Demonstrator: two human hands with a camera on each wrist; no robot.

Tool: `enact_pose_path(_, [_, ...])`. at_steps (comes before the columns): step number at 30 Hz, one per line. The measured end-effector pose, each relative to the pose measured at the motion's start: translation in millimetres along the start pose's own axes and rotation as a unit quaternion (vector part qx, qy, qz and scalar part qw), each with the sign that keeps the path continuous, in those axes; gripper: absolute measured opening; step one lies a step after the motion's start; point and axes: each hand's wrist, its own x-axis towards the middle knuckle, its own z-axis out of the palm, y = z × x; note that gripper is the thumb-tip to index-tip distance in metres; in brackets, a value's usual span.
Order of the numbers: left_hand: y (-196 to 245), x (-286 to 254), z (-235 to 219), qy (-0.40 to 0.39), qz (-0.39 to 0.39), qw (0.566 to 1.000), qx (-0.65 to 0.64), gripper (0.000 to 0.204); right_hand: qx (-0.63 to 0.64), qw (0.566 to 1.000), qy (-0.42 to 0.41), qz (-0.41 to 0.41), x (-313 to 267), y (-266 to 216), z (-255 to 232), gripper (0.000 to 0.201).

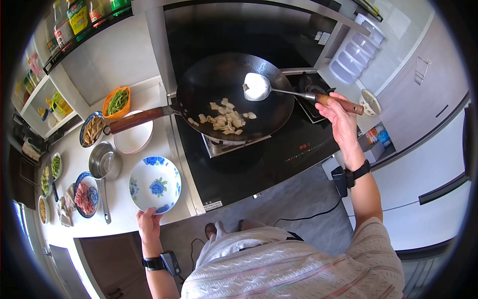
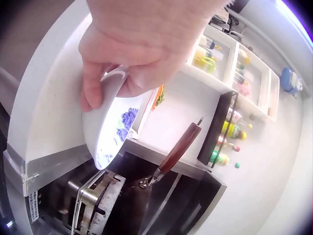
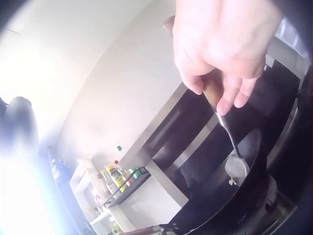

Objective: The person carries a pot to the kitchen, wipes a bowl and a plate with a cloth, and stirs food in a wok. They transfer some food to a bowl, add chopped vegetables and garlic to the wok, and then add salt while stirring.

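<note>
We are seeing the wok (image 1: 199, 84) sitting on the hob (image 1: 269, 164), its handle pointing nearly to nine o'clock, presumably so that it is staying within the left side's reach. The pale slices (image 1: 228, 120) are lying in the wok, between six and seven o'clock of its middle.

The right hand (image 1: 343, 122), just past three o'clock from the wok, is gripping the spatula (image 1: 257, 87); its fingers are curling round the wooden part, likely keeping clear of the heat. The blade is reaching over the wok with a scrap of food clinging to its edge; we are not able to tell whether it is touching the wall.

The left hand (image 1: 148, 225) is pinching the bowl (image 1: 157, 187) at its six o'clock, thumb lying inside and fingers pressing outside, perhaps leaving the opening free. At ten o'clock from the bowl, the saucepan (image 1: 104, 163) is standing on the table (image 1: 122, 202), its handle pointing to six, seemingly being parked out of the way.
</note>
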Motion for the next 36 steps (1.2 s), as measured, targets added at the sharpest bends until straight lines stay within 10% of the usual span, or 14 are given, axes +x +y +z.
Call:
enact_pose_path(12, [34.5,-28.6,21.9,-0.042,0.045,0.998,0.01,0.027,-0.128,0.982,-0.081,0.112,23.0,-46.6,-19.6,0.033])
enact_pose_path(23, [89.6,-37.1,71.7,-0.103,0.089,0.991,-0.008,0.031,0.129,0.977,-0.063,0.16,-14.0,57.3,18.0,0.024])
enact_pose_path(36, [123.7,-7.6,167.2,-0.195,0.048,0.977,0.073,0.028,0.118,0.984,-0.05,0.123,0.6,-16.0,26.5,0.027])
